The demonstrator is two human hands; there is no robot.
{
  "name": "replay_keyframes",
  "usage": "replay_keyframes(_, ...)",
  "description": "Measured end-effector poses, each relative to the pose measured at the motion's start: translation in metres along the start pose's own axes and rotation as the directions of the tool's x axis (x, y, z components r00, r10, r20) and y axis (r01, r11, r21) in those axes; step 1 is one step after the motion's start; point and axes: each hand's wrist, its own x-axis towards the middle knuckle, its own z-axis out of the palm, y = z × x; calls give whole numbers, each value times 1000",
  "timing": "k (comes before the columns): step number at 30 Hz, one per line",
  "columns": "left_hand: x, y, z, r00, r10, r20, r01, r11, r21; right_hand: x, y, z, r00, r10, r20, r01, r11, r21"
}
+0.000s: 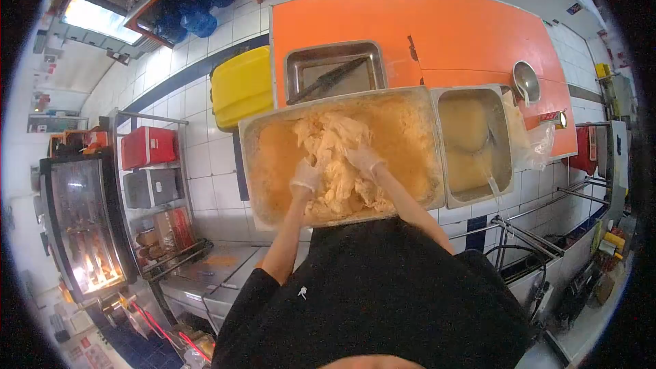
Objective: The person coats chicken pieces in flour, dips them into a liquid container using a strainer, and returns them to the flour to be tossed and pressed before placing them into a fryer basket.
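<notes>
A heap of pale, flour-coated chicken pieces (335,147) lies in the middle of a wide, shallow tub (251,188) in front of me. Loose orange-tan flour (406,140) covers the tub's floor around it. My left hand (307,176), in a thin clear glove, grips the heap's left side with curled fingers. On the right side, my gloved right hand (365,162) also has hold of the chicken, its fingertips partly sunk among the pieces. Both hands are low in the tub, a short distance apart.
Right of the tub stands a steel pan (507,143) of tan contents with a utensil in it. Behind, a metal tray (294,61) holds a long dark tool (331,80) on the orange table (342,20). A metal bowl (525,78), plastic bag (540,145) and yellow bin (240,87) are nearby.
</notes>
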Motion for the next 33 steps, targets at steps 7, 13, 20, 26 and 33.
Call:
replay_keyframes(7,-4,6,-87,944,-263,198,295,942,-157,-87,-65,-134,985,34,-170,-11,990,139)
replay_keyframes(13,-46,30,-88,965,-235,118,219,967,131,-151,-109,-146,746,623,-233,-504,758,414)
replay_keyframes(20,-26,32,-22,960,117,256,-218,882,417,-100,-93,-84,949,287,128,-300,701,647)
replay_keyframes(26,14,-6,15,931,-1,364,351,267,-898,-134,-93,-97,994,-70,79,-93,-231,968)
replay_keyframes(33,-17,-14,-50,987,-81,137,130,905,-406,-116,-23,-110,931,266,249,-358,798,485)
